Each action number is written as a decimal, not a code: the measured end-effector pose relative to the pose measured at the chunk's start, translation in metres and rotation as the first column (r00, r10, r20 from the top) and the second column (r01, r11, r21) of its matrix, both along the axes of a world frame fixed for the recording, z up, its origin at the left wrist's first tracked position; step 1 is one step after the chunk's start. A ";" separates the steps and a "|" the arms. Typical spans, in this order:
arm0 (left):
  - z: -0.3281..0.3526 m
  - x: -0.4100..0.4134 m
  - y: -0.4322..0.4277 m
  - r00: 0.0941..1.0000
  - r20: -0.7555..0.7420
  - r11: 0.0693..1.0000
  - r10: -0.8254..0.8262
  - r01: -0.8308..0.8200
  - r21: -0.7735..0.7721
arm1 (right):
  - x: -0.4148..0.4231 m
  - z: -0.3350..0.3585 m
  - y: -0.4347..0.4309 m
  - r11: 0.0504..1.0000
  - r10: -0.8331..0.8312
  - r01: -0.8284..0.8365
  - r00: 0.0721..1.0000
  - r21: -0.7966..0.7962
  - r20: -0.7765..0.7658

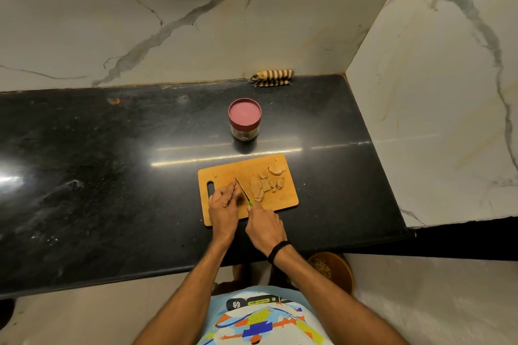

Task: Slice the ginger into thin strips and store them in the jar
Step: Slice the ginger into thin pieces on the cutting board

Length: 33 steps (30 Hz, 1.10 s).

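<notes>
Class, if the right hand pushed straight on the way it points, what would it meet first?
The right hand would probably meet the left hand, close beside its knife; depth is unclear.

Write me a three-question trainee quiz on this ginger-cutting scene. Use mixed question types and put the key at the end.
1. True or false: the jar has its lid on.
2. Which hand grips the knife? A) left hand B) right hand C) neither
3. Fill in: the cut ginger lies on the ___.

Key: 1 true; 2 B; 3 board.
</notes>
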<state>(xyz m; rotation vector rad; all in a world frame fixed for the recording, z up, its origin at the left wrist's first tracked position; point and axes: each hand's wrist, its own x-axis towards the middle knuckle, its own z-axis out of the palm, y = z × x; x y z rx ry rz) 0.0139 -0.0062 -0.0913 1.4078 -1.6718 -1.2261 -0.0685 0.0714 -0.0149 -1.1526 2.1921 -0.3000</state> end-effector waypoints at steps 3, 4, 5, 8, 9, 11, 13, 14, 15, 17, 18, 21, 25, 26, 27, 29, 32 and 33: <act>-0.004 -0.001 -0.001 1.000 0.003 1.000 0.003 -0.003 -0.014 | 0.001 0.000 -0.001 1.000 0.003 -0.003 1.000 -0.004 0.004; -0.004 -0.001 -0.001 1.000 0.001 1.000 0.004 -0.004 -0.018 | 0.001 0.001 -0.001 1.000 0.006 -0.006 1.000 -0.004 0.007; -0.004 -0.002 -0.001 1.000 -0.003 1.000 0.005 -0.005 -0.018 | 0.002 0.001 -0.001 1.000 0.008 -0.008 1.000 -0.001 0.010; -0.004 -0.001 -0.001 1.000 -0.022 1.000 0.016 -0.016 -0.001 | 0.002 0.002 -0.002 1.000 0.005 -0.005 1.000 0.016 0.016; -0.004 -0.001 0.000 0.999 -0.027 1.000 0.022 -0.022 0.008 | 0.002 0.003 -0.002 1.000 0.004 -0.004 1.000 0.020 0.015; -0.003 -0.002 0.001 0.999 -0.025 0.999 0.042 -0.042 0.020 | 0.003 0.003 -0.003 1.000 0.001 -0.002 1.000 0.031 0.011; -0.001 -0.004 0.001 0.997 -0.025 0.997 0.076 -0.075 0.027 | 0.004 0.004 -0.003 0.999 0.001 -0.001 1.000 0.045 0.009; 0.000 -0.004 0.001 0.996 -0.026 0.996 0.091 -0.090 0.030 | 0.004 0.004 -0.004 0.999 0.001 -0.002 1.000 0.051 0.012; 0.003 -0.005 0.001 0.995 -0.029 0.995 0.100 -0.099 0.031 | 0.004 0.004 -0.004 0.999 0.002 -0.003 1.000 0.053 0.019; 0.005 -0.006 0.001 0.994 -0.044 0.994 0.105 -0.104 0.032 | 0.004 0.006 -0.004 0.998 0.001 -0.004 0.999 0.057 0.042; 0.006 -0.006 0.001 0.993 -0.055 0.994 0.103 -0.101 0.036 | 0.004 0.007 -0.004 0.998 -0.001 -0.003 0.999 0.063 0.052; 0.006 -0.005 0.000 0.990 -0.090 0.993 0.110 -0.106 0.052 | 0.006 0.008 -0.004 0.997 0.000 -0.004 0.999 0.083 0.042; 0.004 -0.006 -0.001 0.990 -0.099 0.994 0.100 -0.094 0.062 | 0.007 0.008 -0.006 0.994 0.005 -0.007 1.000 0.105 0.022; 0.003 -0.006 -0.002 0.990 -0.098 0.994 0.100 -0.094 0.062 | 0.007 0.007 -0.006 0.994 0.008 -0.010 1.000 0.111 0.020; 0.002 -0.006 -0.002 0.990 -0.094 0.993 0.101 -0.095 0.064 | 0.006 0.007 -0.008 0.993 0.013 -0.015 1.000 0.116 0.017; 0.002 -0.006 -0.003 0.990 -0.089 0.993 0.106 -0.100 0.070 | 0.006 0.006 -0.009 0.994 0.023 -0.023 1.000 0.111 0.002; 0.002 -0.007 -0.001 0.988 -0.098 0.990 0.117 -0.109 0.085 | 0.007 0.005 -0.005 0.994 0.051 -0.047 0.998 0.103 -0.031; 0.003 -0.007 0.001 0.989 -0.100 0.991 0.112 -0.104 0.079 | 0.007 0.004 -0.002 0.993 0.058 -0.054 0.998 0.103 -0.036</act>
